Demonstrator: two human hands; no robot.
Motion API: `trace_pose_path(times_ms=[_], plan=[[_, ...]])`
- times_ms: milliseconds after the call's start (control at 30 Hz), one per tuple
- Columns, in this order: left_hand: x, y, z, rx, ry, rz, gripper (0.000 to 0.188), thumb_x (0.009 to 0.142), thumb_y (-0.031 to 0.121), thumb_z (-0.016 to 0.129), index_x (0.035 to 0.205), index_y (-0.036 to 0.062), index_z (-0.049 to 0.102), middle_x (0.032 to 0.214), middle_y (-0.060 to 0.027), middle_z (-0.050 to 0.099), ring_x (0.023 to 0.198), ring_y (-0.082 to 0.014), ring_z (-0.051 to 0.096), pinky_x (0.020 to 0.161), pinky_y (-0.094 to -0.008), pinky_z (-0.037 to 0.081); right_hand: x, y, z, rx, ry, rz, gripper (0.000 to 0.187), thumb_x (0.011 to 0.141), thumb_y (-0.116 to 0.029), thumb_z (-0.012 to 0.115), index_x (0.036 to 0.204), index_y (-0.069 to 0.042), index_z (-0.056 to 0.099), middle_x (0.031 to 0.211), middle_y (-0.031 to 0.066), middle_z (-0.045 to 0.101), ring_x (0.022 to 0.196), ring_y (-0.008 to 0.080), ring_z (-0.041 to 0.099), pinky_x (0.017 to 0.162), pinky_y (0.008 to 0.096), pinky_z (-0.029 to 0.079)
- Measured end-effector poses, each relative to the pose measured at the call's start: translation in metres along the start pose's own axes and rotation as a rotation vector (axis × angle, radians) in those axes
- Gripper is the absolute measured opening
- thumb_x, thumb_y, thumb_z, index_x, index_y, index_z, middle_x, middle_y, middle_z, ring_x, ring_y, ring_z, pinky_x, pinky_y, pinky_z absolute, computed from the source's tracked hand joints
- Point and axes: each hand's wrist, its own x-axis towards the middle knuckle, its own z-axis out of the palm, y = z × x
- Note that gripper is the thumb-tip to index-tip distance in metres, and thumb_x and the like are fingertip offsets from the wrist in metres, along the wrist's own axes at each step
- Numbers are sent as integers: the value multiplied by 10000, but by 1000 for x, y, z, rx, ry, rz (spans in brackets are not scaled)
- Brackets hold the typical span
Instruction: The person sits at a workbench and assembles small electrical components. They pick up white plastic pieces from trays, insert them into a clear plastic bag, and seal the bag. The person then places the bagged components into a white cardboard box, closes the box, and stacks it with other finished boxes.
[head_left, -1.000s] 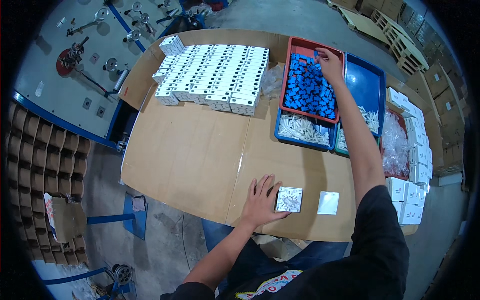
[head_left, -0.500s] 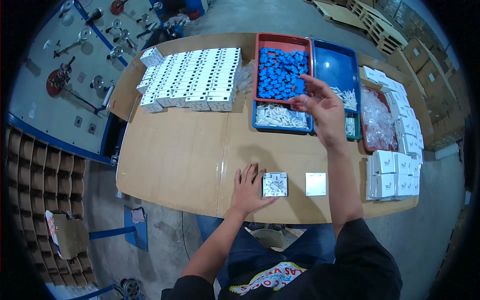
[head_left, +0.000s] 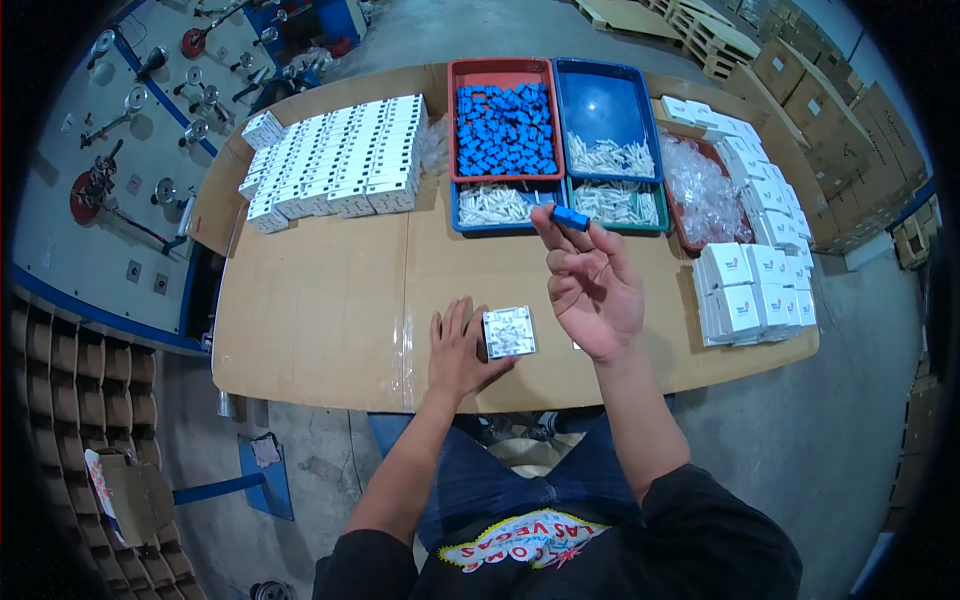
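Between the thumb and fingertips of my right hand (head_left: 598,290) is a small blue plastic piece (head_left: 570,217), raised above the table; its exact kind is unclear. My left hand (head_left: 460,350) lies on the cardboard with fingers apart, beside a small square white box (head_left: 509,332). Its thumb reaches along the box's near edge. White pieces fill the box, which has no lid on. Many matching blue pieces (head_left: 505,130) lie in the red tray (head_left: 452,120) at the far side. My right hand mostly covers a flat white square on the cardboard.
White plugs sit in a blue tray (head_left: 605,70) and in two nearer trays. Rows of white boxes (head_left: 340,160) stand far left. On the right are stacked white boxes (head_left: 735,300) and a tray of clear plastic bags (head_left: 700,190). Cardboard (head_left: 310,310) covers the table.
My right hand has come back from the tray area toward me with the blue piece, now over the white square. My left hand stays beside the box. The whole view has shifted.
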Motion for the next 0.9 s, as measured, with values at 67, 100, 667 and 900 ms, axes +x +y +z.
trace_pose_path(times_ms=[67,100,667,900], plan=[[-2,2,0,-20,17,-5,1005,679,632,809,1455,78,492,1528,-210,390,1483,-360,291,1214,-599,163,-11,6,-4,29,25,-19,456,1028,-220,524,1394,50,509,1372,199,597,825,113,609,728,261,532],[1,1,1,-17,34,8,1001,679,630,810,1451,75,496,1523,-213,396,1478,-364,300,1211,-600,166,-15,9,-6,43,39,-26,449,1016,-205,545,1386,49,523,1350,190,611,803,103,585,720,262,518],[-6,-7,8,-3,45,2,1018,701,737,732,1444,79,505,1530,-206,400,1472,-357,320,1211,-584,168,-51,49,-71,-198,238,-47,349,1013,-265,642,1250,-9,618,1133,128,679,755,88,494,630,254,417],[-6,-12,13,18,-1,-36,1063,698,812,667,1476,112,478,1567,-156,359,1520,-301,239,1241,-555,124,-33,64,-144,-1895,203,-279,269,817,-124,821,1044,-34,709,893,56,683,733,145,545,669,300,472]])
